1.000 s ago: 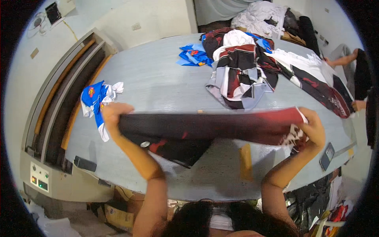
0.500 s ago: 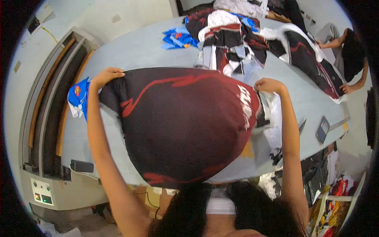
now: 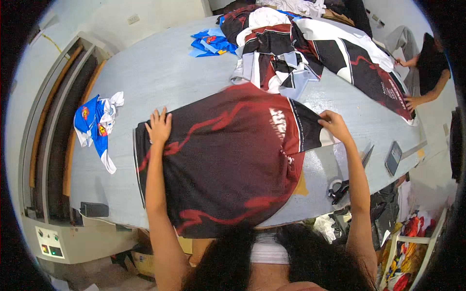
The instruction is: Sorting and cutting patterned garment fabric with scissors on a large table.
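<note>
A black and maroon printed jersey panel (image 3: 228,160) is spread over the near middle of the table, its near part bulging toward me and reaching the table's front edge. My left hand (image 3: 159,127) lies on the panel's left end, palm down with fingers spread. At the panel's right side my right hand (image 3: 334,125) pinches the tip of its black part between thumb and fingers. Under and beyond the right forearm lie a black tool with a ring handle (image 3: 338,190) and a dark pointed blade (image 3: 368,156).
A blue and white cloth piece (image 3: 98,121) lies left, a blue bundle (image 3: 213,43) farther back. Piled printed garments (image 3: 272,41) cover the back. A co-worker's hand (image 3: 414,102) touches another panel (image 3: 371,77). A phone (image 3: 393,158) and a black box (image 3: 94,209) rest near the edges.
The panel has come down from a raised, stretched position onto the table. My left hand has moved right and down, from gripping its corner to lying flat. My right hand has dropped slightly.
</note>
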Tool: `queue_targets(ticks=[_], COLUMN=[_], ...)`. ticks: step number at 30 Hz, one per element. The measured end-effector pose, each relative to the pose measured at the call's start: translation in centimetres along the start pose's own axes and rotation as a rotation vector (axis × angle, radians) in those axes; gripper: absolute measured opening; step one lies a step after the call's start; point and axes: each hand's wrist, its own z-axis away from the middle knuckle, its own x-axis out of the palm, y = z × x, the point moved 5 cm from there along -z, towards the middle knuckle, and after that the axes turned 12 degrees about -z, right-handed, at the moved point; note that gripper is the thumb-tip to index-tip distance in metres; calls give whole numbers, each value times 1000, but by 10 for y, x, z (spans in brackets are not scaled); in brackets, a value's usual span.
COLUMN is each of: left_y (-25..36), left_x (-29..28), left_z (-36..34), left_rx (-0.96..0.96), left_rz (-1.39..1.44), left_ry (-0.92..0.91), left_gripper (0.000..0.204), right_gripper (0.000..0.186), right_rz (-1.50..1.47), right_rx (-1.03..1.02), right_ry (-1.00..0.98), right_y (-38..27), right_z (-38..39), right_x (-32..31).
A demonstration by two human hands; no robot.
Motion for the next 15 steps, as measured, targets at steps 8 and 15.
queue_targets(ticks=[8,15], left_y=[-84,-5], left_x=[9,-46], left_z=[-6,49], left_rx=[-57,310], left_rz=[21,266], left_ry=[-41,-192], left_gripper=[62,75], right_gripper=[46,42], right_rz=[-565,217], right_rx=[545,28], right_ry=[-630,-582], right_y=[-51,-96], right_z=[40,56], right_x=[14,50])
